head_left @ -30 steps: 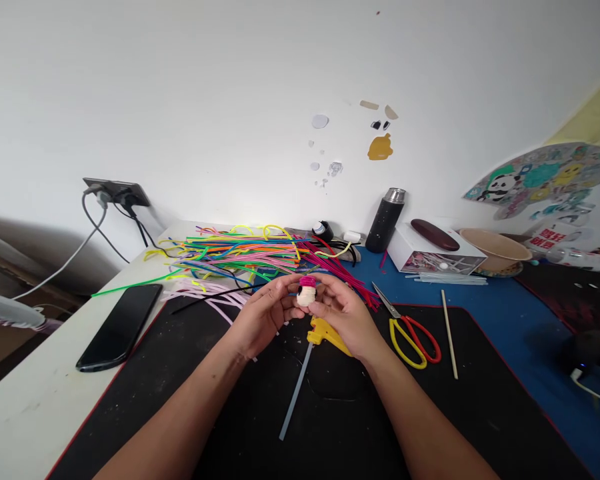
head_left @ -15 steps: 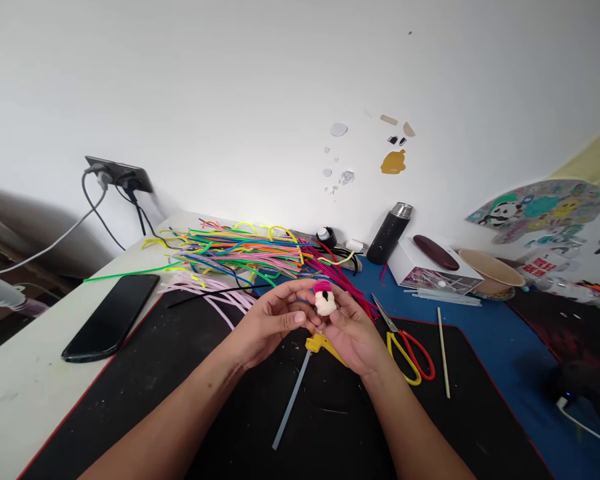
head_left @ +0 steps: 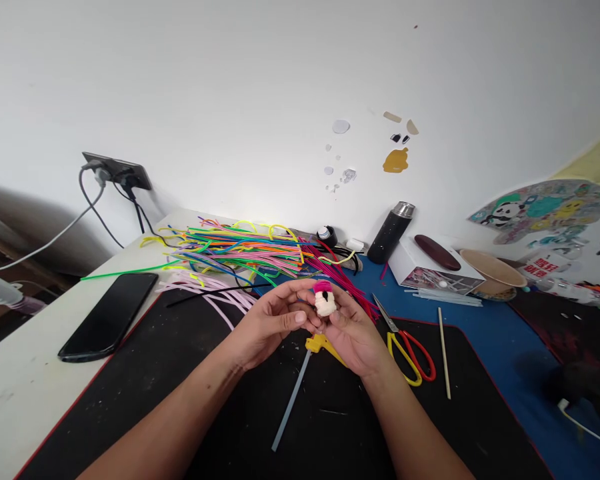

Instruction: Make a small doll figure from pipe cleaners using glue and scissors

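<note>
A small fuzzy figure [head_left: 325, 304], cream below with a magenta top and a dark spot, is held up between my two hands over the black mat [head_left: 220, 413]. My left hand [head_left: 280, 323] is curled with its fingertips against the figure's left side. From the other side, my right hand [head_left: 355, 330] grips it between thumb and fingers. Just under the hands lies a yellow glue gun [head_left: 325, 345], partly hidden, with a long translucent glue stick [head_left: 291, 400] sticking out of it.
Scissors [head_left: 405, 350] and a thin wooden stick [head_left: 444, 353] lie to the right. Behind the hands spreads a heap of coloured pipe cleaners [head_left: 250, 247]. A phone [head_left: 109, 317] rests at left. A black thermos [head_left: 390, 233] and a white box [head_left: 430, 267] stand at back right.
The camera view has shifted very slightly. Both hands keep the same hold on the fuzzy figure, with no other visible movement.
</note>
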### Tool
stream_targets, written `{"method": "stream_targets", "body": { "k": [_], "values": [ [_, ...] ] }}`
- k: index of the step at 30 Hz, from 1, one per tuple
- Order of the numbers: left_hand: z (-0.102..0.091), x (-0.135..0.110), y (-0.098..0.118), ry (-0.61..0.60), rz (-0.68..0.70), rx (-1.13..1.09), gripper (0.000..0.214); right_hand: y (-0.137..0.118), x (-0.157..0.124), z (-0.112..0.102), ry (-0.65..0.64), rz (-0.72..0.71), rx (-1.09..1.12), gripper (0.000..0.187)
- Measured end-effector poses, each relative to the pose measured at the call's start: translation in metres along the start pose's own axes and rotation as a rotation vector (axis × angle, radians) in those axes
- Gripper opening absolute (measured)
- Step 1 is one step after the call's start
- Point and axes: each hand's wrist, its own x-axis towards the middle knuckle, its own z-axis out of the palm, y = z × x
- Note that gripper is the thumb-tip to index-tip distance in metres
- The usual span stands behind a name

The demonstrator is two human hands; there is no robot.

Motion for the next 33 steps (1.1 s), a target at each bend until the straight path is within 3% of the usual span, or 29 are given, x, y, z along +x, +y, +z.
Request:
{"method": "stream_targets", "body": {
  "k": [24, 33],
  "values": [
    [-0.009, 0.002, -0.003, 0.04, -0.026, 0.023, 0.045, 0.002, 0.0, -0.002, 0.008, 0.008, -0.044, 0.049],
    [-0.016, 0.006, -0.003, 0.103, 0.038, 0.293, 0.059, 0.001, 0.004, -0.003, 0.073, -0.019, -0.219, 0.05]
  ]
}}
